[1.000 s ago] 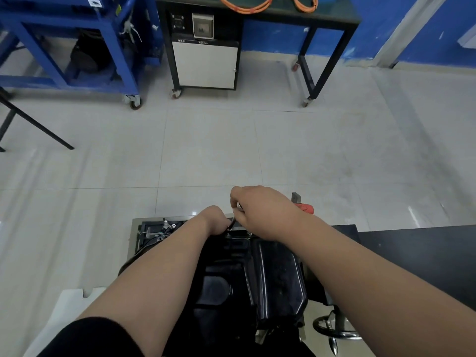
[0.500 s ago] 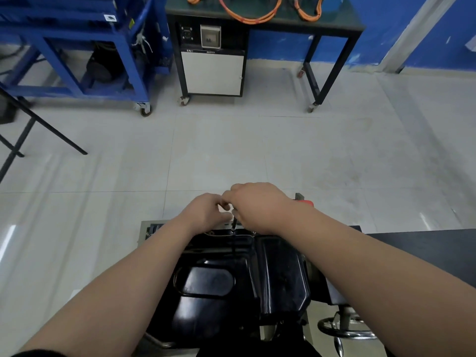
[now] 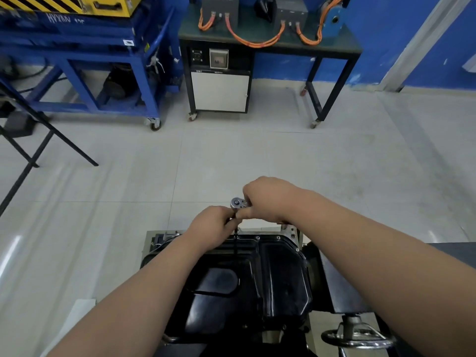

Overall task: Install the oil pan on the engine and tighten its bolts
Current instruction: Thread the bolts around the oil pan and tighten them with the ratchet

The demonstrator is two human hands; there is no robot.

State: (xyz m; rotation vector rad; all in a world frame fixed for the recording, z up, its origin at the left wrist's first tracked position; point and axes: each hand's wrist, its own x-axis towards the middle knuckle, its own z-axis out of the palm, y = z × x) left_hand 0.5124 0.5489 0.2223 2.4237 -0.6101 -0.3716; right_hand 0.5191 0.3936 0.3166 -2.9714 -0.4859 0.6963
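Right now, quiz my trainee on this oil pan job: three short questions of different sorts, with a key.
1. True or false: the oil pan lies on the floor.
2. What does the right hand hold? A hammer; B ratchet; C pliers.
3. The left hand steadies the ratchet's shaft at which edge of the pan, near or far from the person?
Key: 1 false; 2 B; 3 far.

One wide-angle head view faces forward and down, close above the oil pan (image 3: 257, 274); beyond the fingers (image 3: 244, 214), floor (image 3: 231, 155) and a seemingly distant workbench (image 3: 334, 51).
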